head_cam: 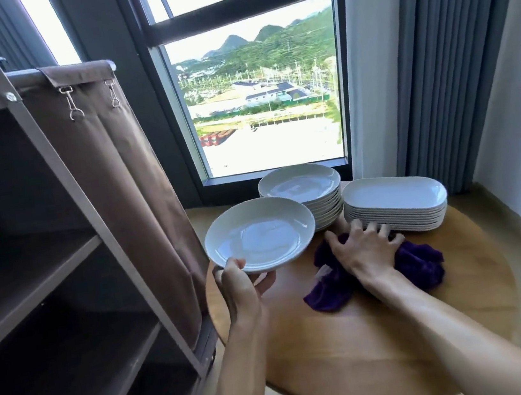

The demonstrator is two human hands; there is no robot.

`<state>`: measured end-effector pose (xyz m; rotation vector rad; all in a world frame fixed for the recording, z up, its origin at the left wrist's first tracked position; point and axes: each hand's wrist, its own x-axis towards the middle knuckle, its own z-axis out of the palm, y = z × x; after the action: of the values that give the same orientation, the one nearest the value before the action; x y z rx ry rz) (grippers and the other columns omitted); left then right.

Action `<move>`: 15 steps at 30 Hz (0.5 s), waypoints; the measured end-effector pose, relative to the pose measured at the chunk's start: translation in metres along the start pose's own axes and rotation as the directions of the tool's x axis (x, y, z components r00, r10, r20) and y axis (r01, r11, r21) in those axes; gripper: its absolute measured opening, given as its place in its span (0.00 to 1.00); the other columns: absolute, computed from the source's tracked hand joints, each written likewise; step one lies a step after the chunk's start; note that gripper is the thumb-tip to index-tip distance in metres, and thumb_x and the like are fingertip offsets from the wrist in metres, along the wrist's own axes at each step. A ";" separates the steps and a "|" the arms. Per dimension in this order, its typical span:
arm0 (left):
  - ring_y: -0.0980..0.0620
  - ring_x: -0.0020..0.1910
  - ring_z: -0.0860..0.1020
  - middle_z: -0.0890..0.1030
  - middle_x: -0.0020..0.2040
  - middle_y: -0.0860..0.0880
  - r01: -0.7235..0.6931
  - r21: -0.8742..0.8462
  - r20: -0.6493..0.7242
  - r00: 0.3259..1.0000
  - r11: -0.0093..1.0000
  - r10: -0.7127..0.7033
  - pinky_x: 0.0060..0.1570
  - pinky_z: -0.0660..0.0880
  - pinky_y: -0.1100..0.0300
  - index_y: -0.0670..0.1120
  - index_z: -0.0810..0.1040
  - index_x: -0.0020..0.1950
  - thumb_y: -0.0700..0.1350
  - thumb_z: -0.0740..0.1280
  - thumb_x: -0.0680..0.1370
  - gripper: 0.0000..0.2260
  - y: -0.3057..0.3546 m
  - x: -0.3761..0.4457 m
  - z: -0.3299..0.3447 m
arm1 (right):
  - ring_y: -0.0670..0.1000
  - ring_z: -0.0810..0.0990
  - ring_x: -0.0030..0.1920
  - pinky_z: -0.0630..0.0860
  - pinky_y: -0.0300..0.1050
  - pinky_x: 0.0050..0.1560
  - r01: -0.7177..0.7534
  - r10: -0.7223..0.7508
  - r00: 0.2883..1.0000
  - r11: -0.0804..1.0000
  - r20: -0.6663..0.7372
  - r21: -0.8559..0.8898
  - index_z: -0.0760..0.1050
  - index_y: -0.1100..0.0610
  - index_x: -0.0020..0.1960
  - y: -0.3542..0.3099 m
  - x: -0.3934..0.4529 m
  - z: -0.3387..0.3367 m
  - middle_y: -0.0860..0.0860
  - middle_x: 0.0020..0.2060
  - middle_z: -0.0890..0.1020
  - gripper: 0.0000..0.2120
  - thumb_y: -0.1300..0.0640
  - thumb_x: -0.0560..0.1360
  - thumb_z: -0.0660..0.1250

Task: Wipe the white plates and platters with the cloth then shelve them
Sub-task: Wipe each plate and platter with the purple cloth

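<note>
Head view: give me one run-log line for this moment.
left hand: holds round plate by rim | right hand: fingers spread on purple cloth | stacks: on table | shelf unit: no dishes visible

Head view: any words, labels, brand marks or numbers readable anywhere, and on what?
None can be read.
Plate in the left hand: plain white, no mark.
Purple cloth under the right hand: no readable label.
Buildings through the window: too small for signs.
</note>
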<state>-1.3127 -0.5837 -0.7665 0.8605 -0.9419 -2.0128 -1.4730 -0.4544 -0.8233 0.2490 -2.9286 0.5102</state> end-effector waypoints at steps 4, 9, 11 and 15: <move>0.39 0.46 0.80 0.80 0.57 0.36 0.049 -0.011 -0.004 0.999 0.999 -0.049 0.30 0.81 0.53 0.40 0.72 0.67 0.35 0.58 0.75 0.20 -0.016 0.000 -0.024 | 0.65 0.65 0.71 0.64 0.69 0.66 0.066 -0.055 0.982 0.996 0.180 -0.053 0.53 0.45 0.79 0.001 -0.018 -0.002 0.62 0.72 0.64 0.49 0.26 0.66 0.68; 0.34 0.57 0.81 0.81 0.61 0.34 0.071 0.033 0.002 0.997 0.997 -0.071 0.44 0.80 0.47 0.37 0.73 0.66 0.36 0.59 0.71 0.23 -0.033 0.008 -0.034 | 0.63 0.78 0.57 0.77 0.54 0.54 0.031 -0.035 0.999 0.988 0.020 0.148 0.73 0.51 0.66 0.003 -0.020 -0.024 0.59 0.57 0.78 0.24 0.51 0.71 0.71; 0.34 0.59 0.81 0.82 0.61 0.37 0.049 0.040 0.005 0.999 0.998 -0.049 0.51 0.81 0.44 0.43 0.76 0.63 0.39 0.61 0.70 0.21 -0.043 0.005 -0.040 | 0.61 0.80 0.53 0.76 0.49 0.49 -0.045 0.095 0.992 0.886 -0.085 0.461 0.79 0.55 0.55 -0.001 -0.019 -0.038 0.58 0.52 0.82 0.13 0.55 0.71 0.70; 0.38 0.58 0.81 0.83 0.58 0.42 -0.025 0.129 0.044 0.999 0.991 0.019 0.62 0.77 0.35 0.51 0.78 0.61 0.43 0.60 0.79 0.13 -0.053 0.001 -0.037 | 0.52 0.76 0.45 0.69 0.41 0.45 0.109 0.148 0.942 0.714 -0.302 0.691 0.81 0.55 0.51 -0.025 -0.023 -0.073 0.55 0.49 0.79 0.10 0.54 0.71 0.72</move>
<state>-1.3014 -0.5726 -0.8290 0.8759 -1.1111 -1.9754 -1.4371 -0.4490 -0.7520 0.1843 -2.2674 1.5047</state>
